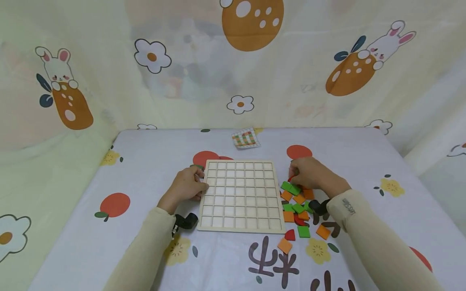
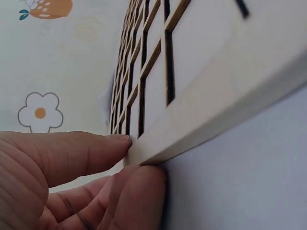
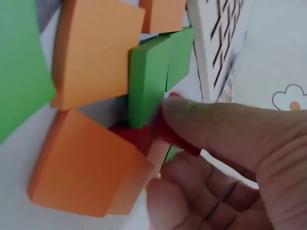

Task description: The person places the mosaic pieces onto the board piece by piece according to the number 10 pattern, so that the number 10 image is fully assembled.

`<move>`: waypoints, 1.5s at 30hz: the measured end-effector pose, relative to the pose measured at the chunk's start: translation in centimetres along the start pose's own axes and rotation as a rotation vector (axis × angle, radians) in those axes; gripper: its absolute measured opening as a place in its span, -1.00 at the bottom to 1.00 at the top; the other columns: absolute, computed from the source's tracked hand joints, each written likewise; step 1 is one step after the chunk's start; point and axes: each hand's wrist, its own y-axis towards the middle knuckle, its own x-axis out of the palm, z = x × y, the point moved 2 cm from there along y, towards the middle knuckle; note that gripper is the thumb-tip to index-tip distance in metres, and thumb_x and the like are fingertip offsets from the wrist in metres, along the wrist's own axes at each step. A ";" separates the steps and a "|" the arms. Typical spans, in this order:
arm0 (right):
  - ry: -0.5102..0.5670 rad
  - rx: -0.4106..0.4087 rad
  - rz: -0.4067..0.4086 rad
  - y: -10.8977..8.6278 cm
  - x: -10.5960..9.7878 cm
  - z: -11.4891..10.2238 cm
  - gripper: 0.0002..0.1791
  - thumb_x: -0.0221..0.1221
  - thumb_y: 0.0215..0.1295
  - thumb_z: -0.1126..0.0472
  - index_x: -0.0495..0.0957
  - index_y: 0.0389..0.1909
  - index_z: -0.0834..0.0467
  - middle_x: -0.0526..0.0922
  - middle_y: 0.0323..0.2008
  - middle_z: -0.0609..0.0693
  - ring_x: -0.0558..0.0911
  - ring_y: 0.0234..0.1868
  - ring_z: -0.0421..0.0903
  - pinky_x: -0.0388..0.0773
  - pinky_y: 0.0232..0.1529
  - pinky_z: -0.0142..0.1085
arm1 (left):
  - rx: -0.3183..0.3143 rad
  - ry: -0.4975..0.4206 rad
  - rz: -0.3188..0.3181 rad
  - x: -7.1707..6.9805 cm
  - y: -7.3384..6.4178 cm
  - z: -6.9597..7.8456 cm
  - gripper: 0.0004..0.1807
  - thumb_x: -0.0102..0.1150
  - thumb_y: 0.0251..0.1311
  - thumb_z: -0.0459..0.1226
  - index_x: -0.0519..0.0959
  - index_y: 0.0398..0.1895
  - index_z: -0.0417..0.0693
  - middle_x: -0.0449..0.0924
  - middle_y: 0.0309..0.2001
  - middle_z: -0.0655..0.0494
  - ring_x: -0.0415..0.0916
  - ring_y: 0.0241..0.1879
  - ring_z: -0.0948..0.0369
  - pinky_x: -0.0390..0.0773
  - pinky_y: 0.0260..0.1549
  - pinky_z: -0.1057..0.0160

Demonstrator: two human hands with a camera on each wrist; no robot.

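Note:
A pale wooden grid board [image 1: 240, 195] with square cells lies on the table in the head view. My left hand [image 1: 185, 184] grips its left edge, thumb on the frame and fingertips against the side, close up in the left wrist view on the board's rim [image 2: 192, 122]. To the board's right, my right hand [image 1: 309, 173] is over a pile of flat coloured pieces. Between its thumb and fingers it pinches a small red piece [image 3: 177, 134]. Beside the thumb stand green tiles [image 3: 149, 79], with an orange tile [image 3: 81, 165] nearer the camera.
A small paper card [image 1: 246, 138] with a coloured check pattern lies behind the board. Looser pieces lie towards the front: a green square [image 1: 303, 231], an orange square [image 1: 285, 245] and a red quarter-round piece [image 1: 290, 235]. Printed cloth covers the table [image 1: 145, 161] and surrounding walls.

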 end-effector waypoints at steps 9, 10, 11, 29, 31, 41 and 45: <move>0.167 -0.006 0.135 -0.7 0.0 0.8 -0.97 0.32 0.28 0.30 0.68 -0.35 0.16 0.67 -0.43 -0.01 0.58 -0.42 -0.06 0.57 -0.38 -0.27 | 0.004 -0.026 0.006 0.3 -0.2 0.0 -0.64 0.39 0.26 -0.36 0.52 0.06 -0.26 0.56 -0.31 -0.07 0.62 -0.53 0.18 0.72 -0.54 0.27; 0.209 -0.009 0.138 -0.7 0.0 0.8 -0.95 0.31 0.29 0.30 0.71 -0.27 0.18 0.68 -0.40 0.02 0.61 -0.41 -0.06 0.59 -0.37 -0.27 | 0.005 -0.025 0.006 0.3 -0.2 -0.1 -0.64 0.39 0.26 -0.36 0.52 0.06 -0.26 0.56 -0.31 -0.07 0.62 -0.53 0.18 0.72 -0.54 0.27; 0.254 -0.010 0.140 -0.8 0.1 0.8 -0.88 0.29 0.31 0.31 0.73 -0.18 0.21 0.69 -0.36 0.06 0.65 -0.40 -0.05 0.63 -0.34 -0.26 | 0.007 -0.026 0.006 0.2 -0.2 -0.1 -0.63 0.38 0.26 -0.36 0.52 0.07 -0.26 0.56 -0.32 -0.07 0.62 -0.53 0.18 0.72 -0.54 0.27; 1.020 0.189 0.113 0.7 2.0 -1.7 -0.58 0.20 0.50 0.32 0.49 0.27 0.45 0.79 -0.22 0.10 0.83 -0.23 -0.10 0.76 -0.10 -0.27 | 0.015 -0.037 -0.003 0.3 -0.3 -0.3 -0.65 0.37 0.29 -0.33 0.52 0.06 -0.24 0.58 -0.38 -0.07 0.62 -0.57 0.18 0.72 -0.55 0.26; 1.053 0.196 0.113 1.0 2.3 -2.1 -0.58 0.20 0.50 0.33 0.48 0.26 0.46 0.78 -0.22 0.11 0.83 -0.21 -0.09 0.76 -0.10 -0.27 | 0.019 -0.049 -0.016 0.4 -0.3 -0.3 -0.65 0.36 0.29 -0.33 0.50 0.06 -0.24 0.57 -0.38 -0.07 0.63 -0.57 0.18 0.73 -0.54 0.26; 1.094 0.285 0.155 2.1 3.5 -3.6 -0.63 0.27 0.46 0.30 0.56 0.18 0.39 0.76 -0.26 0.10 0.82 -0.31 -0.11 0.76 -0.18 -0.33 | 0.028 -0.101 -0.043 0.6 -0.1 -0.6 -0.66 0.35 0.30 -0.35 0.48 0.06 -0.23 0.56 -0.41 -0.06 0.60 -0.60 0.19 0.72 -0.55 0.26; 1.002 0.324 0.186 2.3 3.7 -4.1 -0.68 0.29 0.45 0.25 0.63 0.11 0.32 0.76 -0.28 0.08 0.77 -0.35 -0.12 0.76 -0.25 -0.36 | 0.024 -0.113 -0.045 0.5 0.0 -0.7 -0.65 0.36 0.30 -0.35 0.47 0.06 -0.22 0.56 -0.41 -0.06 0.60 -0.60 0.18 0.72 -0.55 0.26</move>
